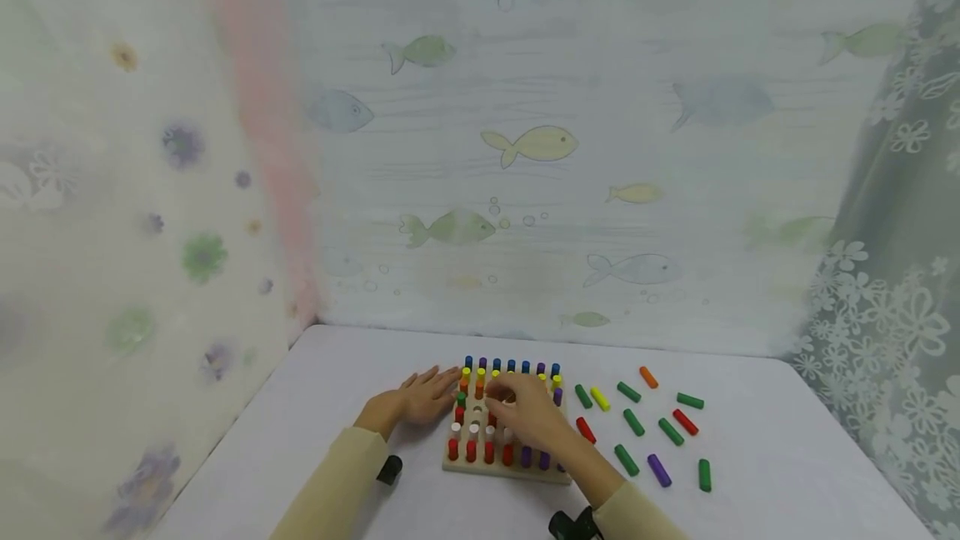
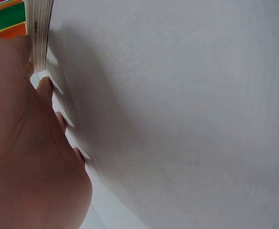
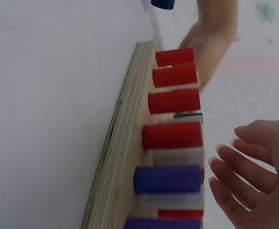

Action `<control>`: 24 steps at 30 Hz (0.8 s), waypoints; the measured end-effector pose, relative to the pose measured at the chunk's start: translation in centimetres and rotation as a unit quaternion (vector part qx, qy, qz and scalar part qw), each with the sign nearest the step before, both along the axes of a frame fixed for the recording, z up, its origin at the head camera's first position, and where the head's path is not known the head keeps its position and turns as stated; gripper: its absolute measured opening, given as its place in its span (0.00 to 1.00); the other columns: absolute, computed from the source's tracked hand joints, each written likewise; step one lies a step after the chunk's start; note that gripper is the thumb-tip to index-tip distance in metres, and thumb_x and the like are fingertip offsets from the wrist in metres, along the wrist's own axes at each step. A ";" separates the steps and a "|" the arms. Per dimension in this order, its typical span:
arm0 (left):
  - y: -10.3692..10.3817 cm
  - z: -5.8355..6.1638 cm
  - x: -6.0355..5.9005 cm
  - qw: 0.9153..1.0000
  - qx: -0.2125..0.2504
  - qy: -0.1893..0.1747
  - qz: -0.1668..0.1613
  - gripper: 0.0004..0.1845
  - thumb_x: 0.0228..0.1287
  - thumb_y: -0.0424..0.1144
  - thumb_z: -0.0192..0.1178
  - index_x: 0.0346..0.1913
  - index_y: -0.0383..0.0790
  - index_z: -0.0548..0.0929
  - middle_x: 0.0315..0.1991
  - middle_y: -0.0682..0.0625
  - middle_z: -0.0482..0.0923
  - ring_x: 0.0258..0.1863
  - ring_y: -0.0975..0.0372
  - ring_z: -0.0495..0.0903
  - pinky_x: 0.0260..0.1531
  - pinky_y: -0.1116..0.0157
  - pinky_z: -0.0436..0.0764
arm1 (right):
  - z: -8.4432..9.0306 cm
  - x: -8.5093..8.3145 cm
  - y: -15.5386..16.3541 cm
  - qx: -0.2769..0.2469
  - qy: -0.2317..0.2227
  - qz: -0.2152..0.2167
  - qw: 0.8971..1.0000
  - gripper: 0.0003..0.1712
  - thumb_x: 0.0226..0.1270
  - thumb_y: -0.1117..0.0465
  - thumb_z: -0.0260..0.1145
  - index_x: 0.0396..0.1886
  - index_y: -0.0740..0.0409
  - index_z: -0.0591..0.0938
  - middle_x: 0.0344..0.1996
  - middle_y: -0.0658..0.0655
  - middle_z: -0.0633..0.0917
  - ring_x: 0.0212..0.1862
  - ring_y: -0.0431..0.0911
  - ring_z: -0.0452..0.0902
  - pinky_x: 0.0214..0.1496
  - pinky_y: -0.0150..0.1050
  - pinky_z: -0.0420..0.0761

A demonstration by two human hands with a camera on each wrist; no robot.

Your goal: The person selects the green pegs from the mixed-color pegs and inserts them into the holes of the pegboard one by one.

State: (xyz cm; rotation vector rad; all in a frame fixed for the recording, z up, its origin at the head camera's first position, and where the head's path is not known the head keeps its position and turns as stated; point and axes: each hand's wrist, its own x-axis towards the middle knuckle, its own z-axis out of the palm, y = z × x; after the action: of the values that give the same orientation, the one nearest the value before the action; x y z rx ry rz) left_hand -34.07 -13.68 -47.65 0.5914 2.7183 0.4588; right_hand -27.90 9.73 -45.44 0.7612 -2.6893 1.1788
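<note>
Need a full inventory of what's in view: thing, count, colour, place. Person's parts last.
Table: 1, white, lower half of head view
Board: 1, pale wood, on table
Board pegs: many, some hidden; red, white, yellow, blue, purple, orange, green; upright in board
Loose pegs: 12; seven green, two red, one each yellow, orange, purple; right of board
Fish backdrop: 1, pale, behind table
Flower backdrop: 1, whitish, left
Curtain: 1, grey and white, right
Wrist gear: 2, black, near wrists
Sleeves: 2, cream, forearms
Left hand: 1, bare, board's left edge
Right hand: 1, bare, over board
</note>
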 end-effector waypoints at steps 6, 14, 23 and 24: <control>0.1 -0.1 -0.1 1.000 -0.006 -0.002 0.000 0.31 0.83 0.52 0.42 0.82 0.49 0.57 0.82 0.51 0.54 0.82 0.50 0.47 0.78 0.43 0.46 | 0.4 0.9 2.0 0.011 0.016 0.008 1.000 0.07 0.73 0.63 0.65 0.45 0.59 0.86 0.40 0.49 0.87 0.44 0.43 0.83 0.49 0.41 0.85; 0.0 -0.2 -0.1 1.000 -0.006 0.001 0.002 0.31 0.83 0.51 0.42 0.82 0.49 0.57 0.82 0.51 0.54 0.82 0.49 0.47 0.78 0.42 0.46 | 1.5 2.0 3.7 0.018 0.002 0.018 1.000 0.09 0.72 0.62 0.67 0.48 0.59 0.86 0.45 0.53 0.88 0.47 0.47 0.83 0.49 0.47 0.85; 0.1 -0.4 -0.4 1.000 -0.012 -0.005 0.003 0.31 0.83 0.53 0.42 0.82 0.51 0.56 0.82 0.52 0.54 0.82 0.51 0.47 0.79 0.43 0.45 | 2.5 3.1 6.1 0.029 0.008 0.006 1.000 0.11 0.71 0.62 0.69 0.50 0.59 0.85 0.45 0.52 0.87 0.46 0.46 0.82 0.49 0.47 0.86; 0.1 -0.4 -0.4 1.000 -0.015 -0.005 0.003 0.31 0.83 0.54 0.41 0.82 0.51 0.56 0.82 0.53 0.53 0.82 0.51 0.46 0.79 0.43 0.45 | 2.5 3.2 6.4 0.028 0.013 0.004 1.000 0.11 0.70 0.62 0.69 0.50 0.59 0.85 0.45 0.52 0.87 0.46 0.47 0.82 0.48 0.47 0.86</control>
State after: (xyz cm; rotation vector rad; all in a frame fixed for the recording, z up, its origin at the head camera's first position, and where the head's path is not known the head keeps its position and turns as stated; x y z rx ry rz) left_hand -34.44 -13.56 -48.00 0.5724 2.7139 0.4203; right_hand -24.71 16.16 -42.91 0.7915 -2.7107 1.0913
